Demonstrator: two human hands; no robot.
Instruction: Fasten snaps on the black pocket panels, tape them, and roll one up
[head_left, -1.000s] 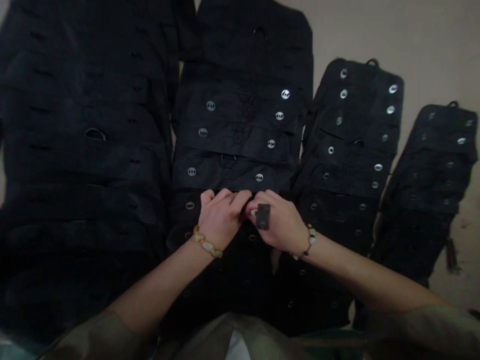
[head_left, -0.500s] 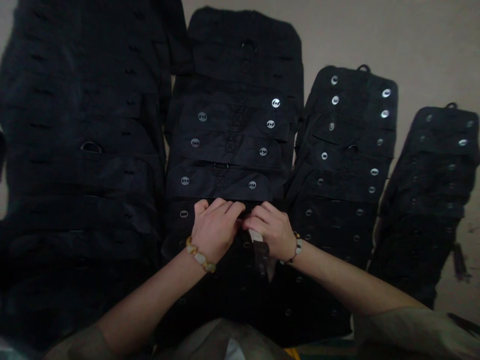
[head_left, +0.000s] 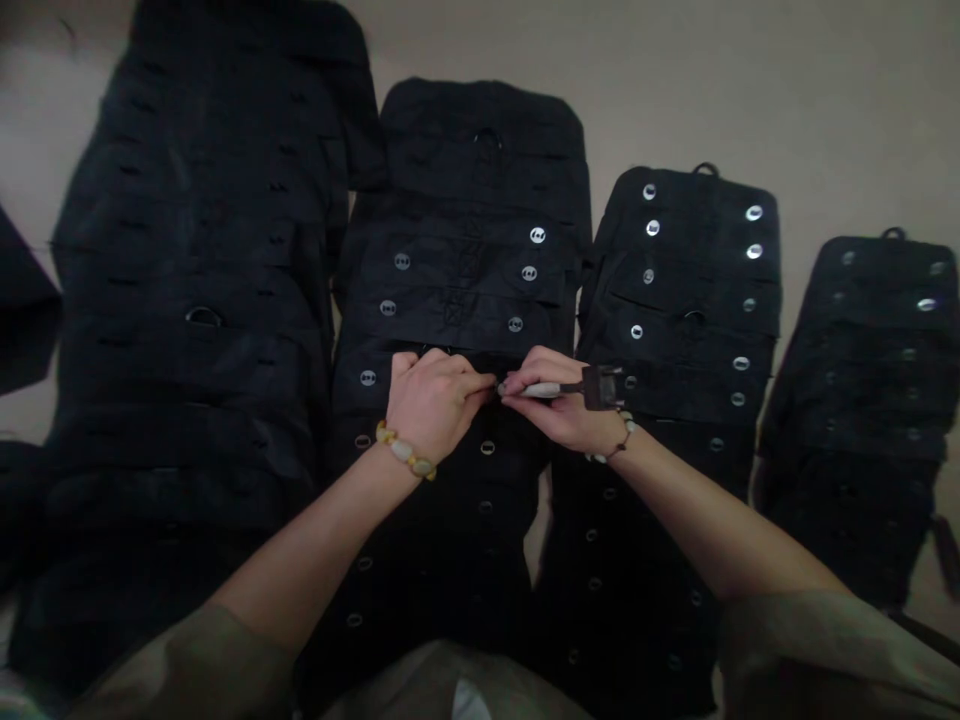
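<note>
A small tool (head_left: 551, 390) lies sideways over the second black cloth stack (head_left: 487, 180) from the left, dark end pointing right, clamped in the fingers of the right hand (head_left: 568, 425). The left hand (head_left: 431, 400) bunches its fingers beside it, any hold hidden; pale surface (head_left: 675, 80) borders the stacks' far edges.

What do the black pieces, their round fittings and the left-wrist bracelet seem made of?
Black pieces: probably matte fabric, with visible stitching and folds. Round fittings: likely polished metal; several glint. Bracelet: smooth, rounded beads; stone or plastic, unclear.
</note>
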